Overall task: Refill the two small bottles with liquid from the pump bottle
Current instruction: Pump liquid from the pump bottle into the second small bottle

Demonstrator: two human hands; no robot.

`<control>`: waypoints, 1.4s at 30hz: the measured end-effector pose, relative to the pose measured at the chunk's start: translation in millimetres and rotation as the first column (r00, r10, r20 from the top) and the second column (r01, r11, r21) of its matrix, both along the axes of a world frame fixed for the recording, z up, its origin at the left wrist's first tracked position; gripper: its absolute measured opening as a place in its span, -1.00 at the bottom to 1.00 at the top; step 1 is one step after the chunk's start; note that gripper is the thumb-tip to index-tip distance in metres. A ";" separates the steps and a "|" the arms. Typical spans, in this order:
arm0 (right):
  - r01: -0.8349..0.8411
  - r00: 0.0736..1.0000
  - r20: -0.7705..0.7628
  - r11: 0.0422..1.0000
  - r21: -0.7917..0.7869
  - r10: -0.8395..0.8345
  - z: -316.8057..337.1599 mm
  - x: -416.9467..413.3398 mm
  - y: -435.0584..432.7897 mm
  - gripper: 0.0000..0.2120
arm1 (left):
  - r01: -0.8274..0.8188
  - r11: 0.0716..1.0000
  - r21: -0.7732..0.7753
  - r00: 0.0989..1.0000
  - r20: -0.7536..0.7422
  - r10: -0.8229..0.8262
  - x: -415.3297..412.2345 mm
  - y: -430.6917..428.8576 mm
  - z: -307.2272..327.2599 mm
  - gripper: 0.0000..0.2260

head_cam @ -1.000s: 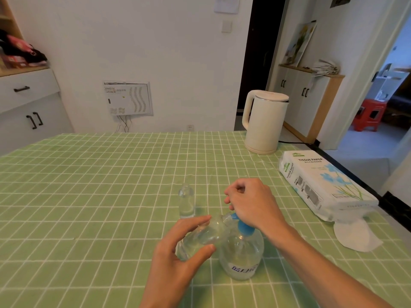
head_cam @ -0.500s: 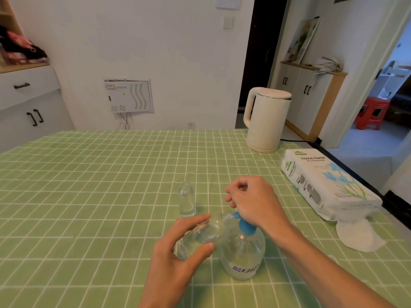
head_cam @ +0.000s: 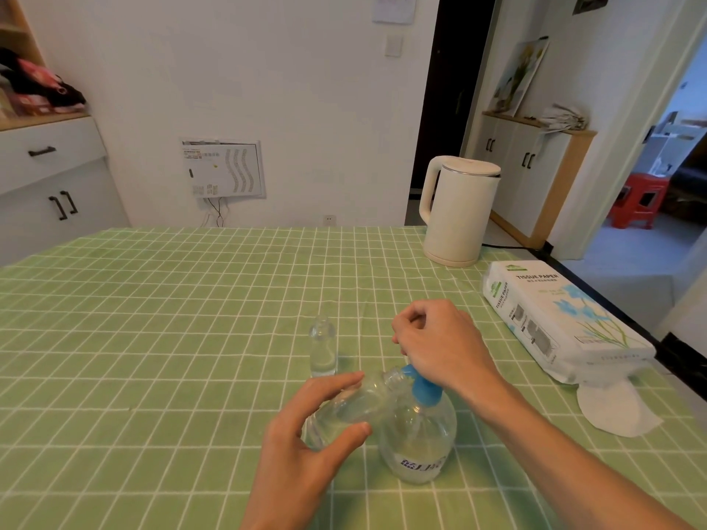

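Observation:
A clear round pump bottle (head_cam: 419, 445) with a blue pump collar stands near the table's front. My right hand (head_cam: 440, 344) lies over its pump head with the fingers curled around it. My left hand (head_cam: 306, 441) holds a small clear bottle (head_cam: 352, 407) tilted, its mouth up against the blue spout. A second small clear bottle (head_cam: 323, 351) stands upright and uncapped on the cloth just behind, apart from both hands.
The table wears a green checked cloth (head_cam: 153, 338). A white electric kettle (head_cam: 457, 212) stands at the back right. A pack of tissue paper (head_cam: 554, 319) lies along the right edge, with a loose white tissue (head_cam: 616, 409) in front of it.
Both hands and the bottles keep nearly the same positions; only the camera view has shifted slightly.

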State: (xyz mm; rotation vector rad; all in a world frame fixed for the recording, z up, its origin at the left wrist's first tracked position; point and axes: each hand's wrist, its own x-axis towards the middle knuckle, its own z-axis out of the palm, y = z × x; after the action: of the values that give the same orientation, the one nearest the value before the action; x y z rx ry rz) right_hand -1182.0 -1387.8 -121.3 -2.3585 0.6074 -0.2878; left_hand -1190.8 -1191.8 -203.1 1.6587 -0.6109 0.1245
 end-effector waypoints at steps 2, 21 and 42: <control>-0.002 1.000 0.005 1.000 0.002 0.002 0.0 -0.2 0.7 -0.74 | 0.002 1.000 0.002 1.000 0.002 -0.002 0.4 -0.4 -0.3 -0.49; 0.017 1.000 0.013 0.999 0.031 -0.017 -5.0 -2.2 2.9 -0.73 | 0.028 0.999 -0.018 1.000 -0.007 -0.028 -0.7 -2.2 -0.5 -0.47; 0.012 1.000 0.013 0.999 0.052 -0.013 -7.8 -3.9 4.1 -0.72 | 0.042 0.999 -0.024 0.998 0.046 -0.041 -0.1 -2.2 -2.8 -0.54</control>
State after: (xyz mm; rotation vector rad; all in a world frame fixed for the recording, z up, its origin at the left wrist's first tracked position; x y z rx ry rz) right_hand -1185.8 -1383.7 -129.1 -2.3021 0.6158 -0.2901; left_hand -1190.9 -1193.9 -205.9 1.6219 -0.6755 0.1399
